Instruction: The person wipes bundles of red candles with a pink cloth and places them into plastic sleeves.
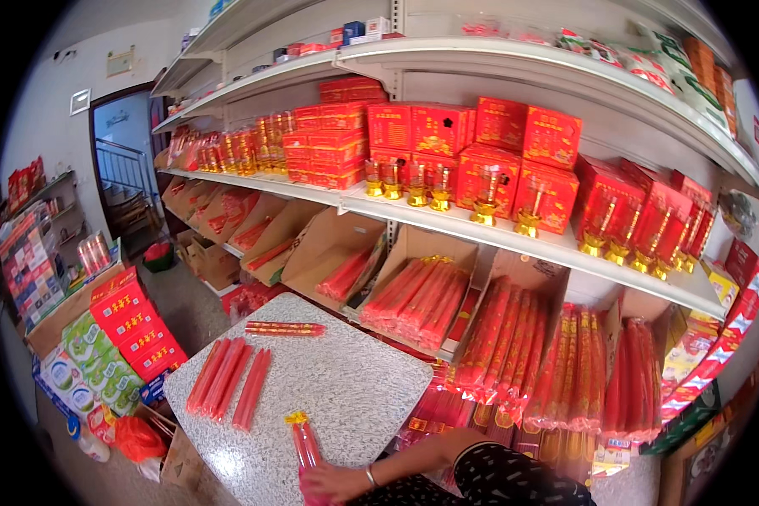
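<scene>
My right hand [332, 482], with a bracelet at the wrist, lies over the lower end of a clear-wrapped pack of red candles [306, 443] at the near edge of the speckled table [354, 386]. The pack has a yellow tie at its far end. How firmly the fingers hold it is unclear. My left hand is out of view. Further left on the table lie several red candle packs [218, 379], with another red pack [252, 389] just beside them. A darker red pack with gold markings [284, 328] lies crosswise near the far corner.
Cardboard bins hold bundled red candles [417, 300] beyond the table. Above them, a white shelf [544, 250] carries red boxes [439, 129] and gold-based candle lamps [486, 212]. Red cartons [136, 322], green packages [101, 364] and an open cardboard box [183, 458] stand at the left.
</scene>
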A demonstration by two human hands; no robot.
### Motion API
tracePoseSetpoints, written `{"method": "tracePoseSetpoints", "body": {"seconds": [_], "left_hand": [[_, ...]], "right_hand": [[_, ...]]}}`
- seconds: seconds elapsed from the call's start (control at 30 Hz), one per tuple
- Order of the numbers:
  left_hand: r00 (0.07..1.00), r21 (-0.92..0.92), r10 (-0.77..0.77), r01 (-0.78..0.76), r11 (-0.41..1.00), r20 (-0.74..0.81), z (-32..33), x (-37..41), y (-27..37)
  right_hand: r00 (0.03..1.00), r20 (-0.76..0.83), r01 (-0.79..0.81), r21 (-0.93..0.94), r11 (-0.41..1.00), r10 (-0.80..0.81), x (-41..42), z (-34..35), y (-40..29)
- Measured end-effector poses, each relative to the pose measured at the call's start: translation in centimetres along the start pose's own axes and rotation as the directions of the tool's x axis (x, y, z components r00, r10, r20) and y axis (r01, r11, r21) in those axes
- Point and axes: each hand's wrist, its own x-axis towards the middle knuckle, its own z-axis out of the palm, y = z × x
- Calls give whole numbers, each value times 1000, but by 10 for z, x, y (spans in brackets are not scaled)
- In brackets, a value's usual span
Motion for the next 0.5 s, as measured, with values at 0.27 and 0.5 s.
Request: {"method": "tracePoseSetpoints", "body": {"seconds": [0.27,0.5], "left_hand": [[982,-136,-174,163,977,-74,-16,12,-8],[991,-129,-123,117,985,-45,18,-5,7]], "right_hand": [[976,-215,-81,-159,984,45,-6,52,38],[1000,9,31,-72,997,-30,-2,21,7]]}}
